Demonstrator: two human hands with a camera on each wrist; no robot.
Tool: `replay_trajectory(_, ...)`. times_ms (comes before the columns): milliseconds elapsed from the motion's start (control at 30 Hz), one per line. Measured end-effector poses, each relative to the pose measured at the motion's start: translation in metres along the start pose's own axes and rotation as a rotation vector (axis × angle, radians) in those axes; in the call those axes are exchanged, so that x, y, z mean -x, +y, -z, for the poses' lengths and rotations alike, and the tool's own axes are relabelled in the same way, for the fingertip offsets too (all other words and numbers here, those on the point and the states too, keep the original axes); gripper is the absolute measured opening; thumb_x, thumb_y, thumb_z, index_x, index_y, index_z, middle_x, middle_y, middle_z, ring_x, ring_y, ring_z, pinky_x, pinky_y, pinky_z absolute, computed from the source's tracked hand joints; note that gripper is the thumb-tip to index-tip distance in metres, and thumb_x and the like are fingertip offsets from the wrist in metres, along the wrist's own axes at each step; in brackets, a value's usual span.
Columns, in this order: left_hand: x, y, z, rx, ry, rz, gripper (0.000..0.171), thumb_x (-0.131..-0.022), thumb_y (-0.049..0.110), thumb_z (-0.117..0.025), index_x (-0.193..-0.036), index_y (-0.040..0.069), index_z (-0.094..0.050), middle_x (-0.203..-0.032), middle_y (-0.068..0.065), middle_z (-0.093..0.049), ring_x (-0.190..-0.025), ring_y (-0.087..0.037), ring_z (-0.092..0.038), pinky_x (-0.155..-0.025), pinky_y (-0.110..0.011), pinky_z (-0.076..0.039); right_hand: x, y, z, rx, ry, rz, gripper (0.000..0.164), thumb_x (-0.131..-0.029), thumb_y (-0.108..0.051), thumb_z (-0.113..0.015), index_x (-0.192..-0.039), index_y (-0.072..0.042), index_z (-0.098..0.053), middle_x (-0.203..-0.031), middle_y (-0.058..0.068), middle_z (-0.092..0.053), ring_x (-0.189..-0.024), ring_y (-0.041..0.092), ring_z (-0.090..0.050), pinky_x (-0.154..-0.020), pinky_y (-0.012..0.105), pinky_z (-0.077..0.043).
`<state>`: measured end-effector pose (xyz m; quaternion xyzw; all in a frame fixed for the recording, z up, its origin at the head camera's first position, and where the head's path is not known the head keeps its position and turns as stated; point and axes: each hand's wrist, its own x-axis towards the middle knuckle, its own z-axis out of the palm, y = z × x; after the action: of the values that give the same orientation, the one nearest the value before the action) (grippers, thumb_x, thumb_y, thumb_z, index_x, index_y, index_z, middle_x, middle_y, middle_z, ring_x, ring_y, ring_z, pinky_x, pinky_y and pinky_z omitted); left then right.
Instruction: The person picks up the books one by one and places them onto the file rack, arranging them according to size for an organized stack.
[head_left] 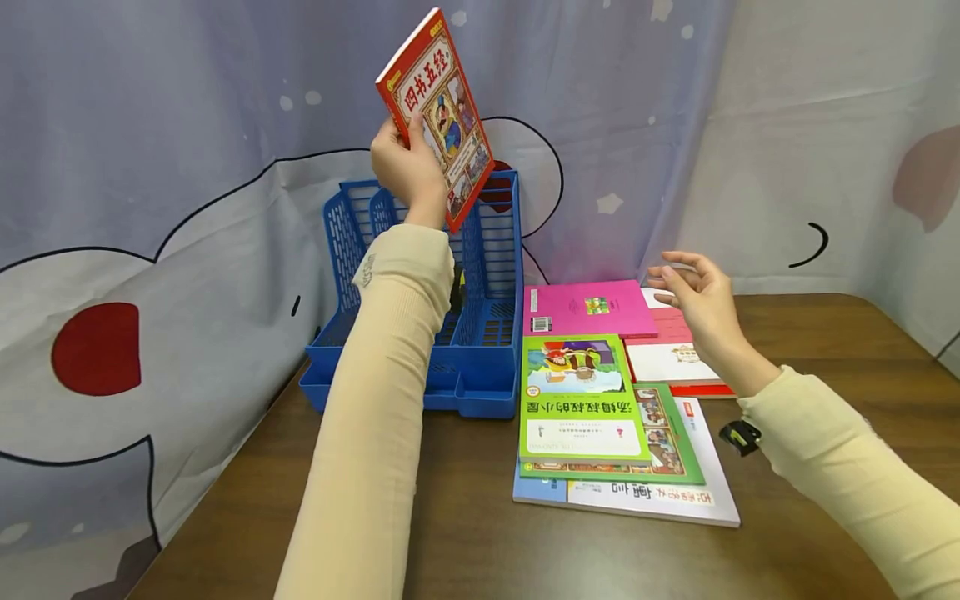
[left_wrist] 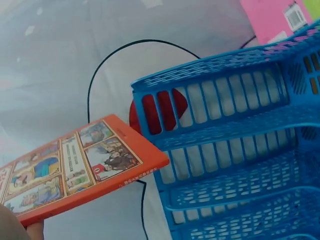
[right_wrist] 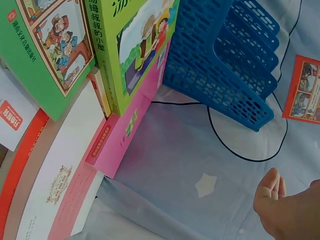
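Observation:
My left hand (head_left: 408, 167) grips a red book (head_left: 442, 117) by its left edge, thumb on the illustrated cover, and holds it up above the blue plastic file rack (head_left: 480, 379). In the left wrist view the book (left_wrist: 85, 167) is tilted, its lower corner close to the rack's upper edge (left_wrist: 145, 82). My right hand (head_left: 701, 304) hovers over the stacked books at the right, fingers loosely bent with nothing between them. In the right wrist view that hand (right_wrist: 285, 207) is apart from every book.
A pink book (head_left: 592, 308), a lime-green book (head_left: 577, 400), a darker green book (head_left: 675, 433) and a white book (head_left: 712, 467) overlap right of the rack. Red-and-white books (head_left: 667, 358) lie behind them. A patterned curtain (head_left: 615, 125) hangs behind the wooden table (head_left: 465, 533).

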<state>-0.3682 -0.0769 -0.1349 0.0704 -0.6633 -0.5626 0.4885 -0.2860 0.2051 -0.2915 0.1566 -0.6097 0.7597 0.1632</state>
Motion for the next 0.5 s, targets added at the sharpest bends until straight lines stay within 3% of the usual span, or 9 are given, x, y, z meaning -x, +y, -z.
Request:
replay_trajectory(100, 0.002, -0.004, -0.003, 0.001, 0.031, 0.011, 0.023, -0.093, 0.024, -0.06, -0.099, 0.007, -0.073, -0.092, -0.009, -0.073, -0.063, -0.008, -0.054, -0.057, -0.019, -0.039, 0.001, 0.001, 0.002, -0.004, 0.007, -0.003, 0.014, -0.095, -0.006, -0.052, -0.102, -0.016, -0.057, -0.085, -0.011, -0.071, -0.079, -0.001, -0.067, -0.071, 0.014, -0.053)
replay_trajectory(233, 0.011, -0.021, -0.007, -0.021, 0.054, 0.057, 0.024, -0.092, 0.024, -0.06, -0.099, 0.005, -0.073, -0.096, -0.009, -0.073, -0.078, -0.017, -0.066, -0.068, -0.026, -0.05, 0.0, 0.002, 0.002, 0.006, 0.0, -0.023, 0.014, -0.095, -0.006, -0.052, -0.102, -0.017, -0.058, -0.085, -0.011, -0.07, -0.079, 0.0, -0.067, -0.071, 0.013, -0.053)
replay_trajectory(500, 0.031, -0.065, -0.008, -0.087, 0.063, 0.146, 0.025, -0.091, 0.025, -0.061, -0.098, 0.004, -0.074, -0.096, -0.011, -0.073, -0.085, -0.023, -0.069, -0.073, -0.033, -0.054, 0.004, 0.014, -0.003, 0.046, -0.028, -0.074, 0.016, -0.096, -0.007, -0.051, -0.105, -0.02, -0.054, -0.085, -0.013, -0.068, -0.08, -0.001, -0.065, -0.073, 0.012, -0.051)
